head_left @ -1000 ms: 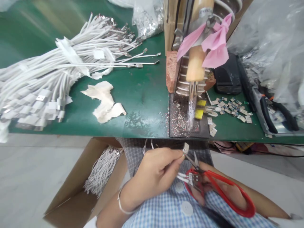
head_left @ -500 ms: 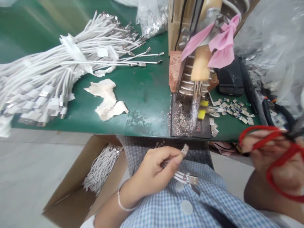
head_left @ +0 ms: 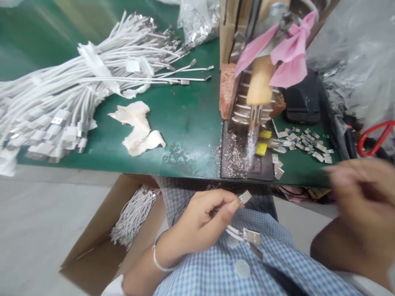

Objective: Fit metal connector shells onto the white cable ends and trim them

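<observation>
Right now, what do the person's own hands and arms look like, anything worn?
Both hands are bare, no gloves. The left hand has a thin white bracelet at the wrist; the right hand is motion-blurred, nothing worn shows. Forearms are uncovered, above a blue-and-white checked shirt with white buttons.

- Hands, two: left hand (head_left: 197,224), right hand (head_left: 361,193) (blurred).
- Metal plugs (head_left: 251,236), two, in left fingers (head_left: 230,205).
- Red scissors (head_left: 375,137), one pair, on tabletop (head_left: 185,123).
- Cardboard box (head_left: 92,259), one.
- Brick (head_left: 226,88), one.
- Pink cloth (head_left: 286,57), one.
- Paper scrap (head_left: 138,129), one.
- White cables (head_left: 61,94), small chips (head_left: 305,142): beyond counting.
</observation>
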Tool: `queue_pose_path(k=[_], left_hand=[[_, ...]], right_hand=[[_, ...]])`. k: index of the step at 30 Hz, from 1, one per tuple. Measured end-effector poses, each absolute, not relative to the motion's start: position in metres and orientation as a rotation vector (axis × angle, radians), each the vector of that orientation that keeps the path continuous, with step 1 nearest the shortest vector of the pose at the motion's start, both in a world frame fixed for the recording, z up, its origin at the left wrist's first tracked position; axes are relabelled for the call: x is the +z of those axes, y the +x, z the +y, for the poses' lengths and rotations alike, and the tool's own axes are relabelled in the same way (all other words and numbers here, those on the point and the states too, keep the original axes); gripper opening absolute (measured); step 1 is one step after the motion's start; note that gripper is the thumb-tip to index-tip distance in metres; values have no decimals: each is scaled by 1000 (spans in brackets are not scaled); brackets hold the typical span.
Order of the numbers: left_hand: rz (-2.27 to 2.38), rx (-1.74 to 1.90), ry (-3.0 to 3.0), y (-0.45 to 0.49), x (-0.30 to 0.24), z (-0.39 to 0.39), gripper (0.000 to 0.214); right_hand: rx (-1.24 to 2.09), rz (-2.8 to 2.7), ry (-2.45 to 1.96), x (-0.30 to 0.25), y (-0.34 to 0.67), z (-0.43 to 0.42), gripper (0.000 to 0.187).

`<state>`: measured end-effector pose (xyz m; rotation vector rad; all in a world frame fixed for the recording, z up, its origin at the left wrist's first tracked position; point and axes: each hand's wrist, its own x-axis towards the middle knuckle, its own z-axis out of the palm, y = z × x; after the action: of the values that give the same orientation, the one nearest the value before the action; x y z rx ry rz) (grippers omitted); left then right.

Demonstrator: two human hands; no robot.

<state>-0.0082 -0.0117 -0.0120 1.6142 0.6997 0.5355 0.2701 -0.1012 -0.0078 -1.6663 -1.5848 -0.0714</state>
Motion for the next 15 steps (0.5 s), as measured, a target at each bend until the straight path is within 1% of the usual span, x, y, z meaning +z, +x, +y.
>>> queue_pose_path(k=[1, 3, 4, 7, 11, 15], left_hand=[[699, 530, 1621, -7, -12, -11, 18], [697, 527, 1637, -6, -11, -11, 18], [699, 527, 1641, -6, -11, -11, 19], [727, 517, 1634, -7, -12, -13, 19], [768, 532, 1629, -7, -14, -15, 15], [789, 525, 1666, -5, -12, -14, 15]], right_hand=[[88, -1718, -1579, -5, 249, -98, 16], [469, -1868, -1380, -3, 216, -91, 25], [536, -1867, -1306, -4, 206, -88, 28], [595, -1863, -1216, -10, 193, -82, 35], [593, -1900, -1229, -20, 191, -87, 40], [575, -1892, -1236, -21, 191, -89, 39]])
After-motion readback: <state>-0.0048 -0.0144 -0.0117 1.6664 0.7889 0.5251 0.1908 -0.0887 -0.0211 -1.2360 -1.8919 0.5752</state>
